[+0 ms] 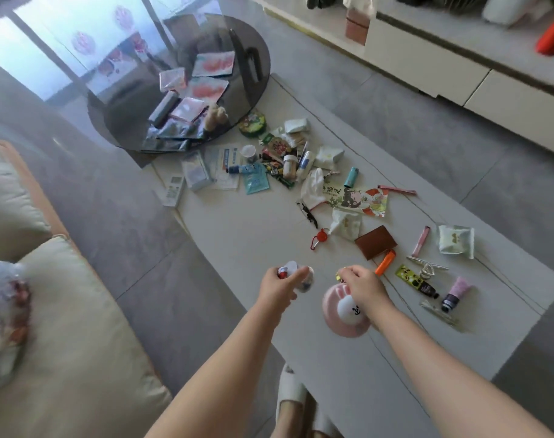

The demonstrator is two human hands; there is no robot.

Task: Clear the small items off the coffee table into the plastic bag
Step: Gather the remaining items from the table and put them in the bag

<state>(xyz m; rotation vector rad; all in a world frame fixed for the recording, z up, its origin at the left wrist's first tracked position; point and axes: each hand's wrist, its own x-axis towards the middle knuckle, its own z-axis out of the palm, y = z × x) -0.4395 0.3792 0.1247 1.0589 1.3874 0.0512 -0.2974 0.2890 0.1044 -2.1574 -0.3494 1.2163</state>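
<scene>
Bare-skinned, the left forearm reaches up from the bottom edge toward the near part of the pale coffee table (237,235); the left hand (280,286) curls its fingers round a small clear plastic bag (302,276) with something red and white inside, held above the table's near edge. Just to its right, the right arm comes in at a slant from the lower right corner, wrist bent down; the right hand (362,284) pinches the top of a round pink pouch (343,311) with a white rabbit face, which hangs under the hand. Beyond the knuckles lie an orange lighter (385,262) and a brown wallet (375,242). Farther right sit a yellow-and-black tube (416,281), a silver hair clip (427,268), a pink-and-purple tube (455,294) and a pale green snack packet (456,241). More small items crowd the table's far end, near a dark round glass table (136,121)
</scene>
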